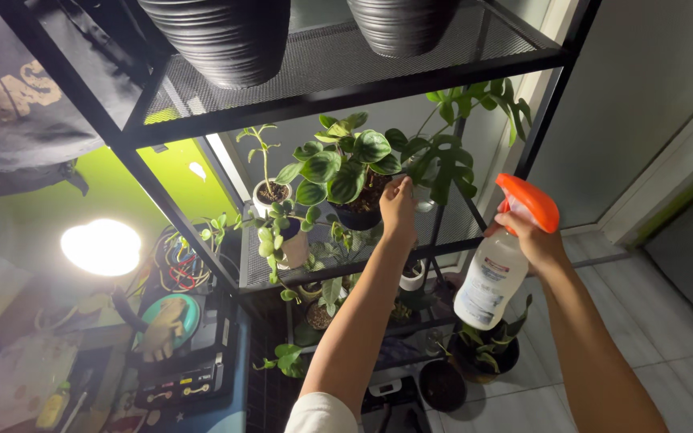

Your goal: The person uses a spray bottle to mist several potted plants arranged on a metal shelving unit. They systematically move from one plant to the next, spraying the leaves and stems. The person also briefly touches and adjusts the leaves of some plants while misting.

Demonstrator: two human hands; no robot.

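Spray bottle (491,281), translucent white with orange trigger head, gripped in right hand (532,240), fingers wrapped round neck, nozzle aimed toward plants on middle shelf (346,269) of black mesh rack. Left hand (399,207) reaches in at striped-leaf plant (345,164) in dark pot (358,215), fingers closed on leaf or pot rim, apparently steadying foliage. Small white pot (271,192) near shelf's rear left holds thin sprout. Ribbed dark pots (226,36) on top shelf, contents hidden.

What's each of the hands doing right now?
Left hand: closed on a leaf of the striped-leaf plant in the dark pot.
Right hand: closed around the white spray bottle, at its orange trigger.
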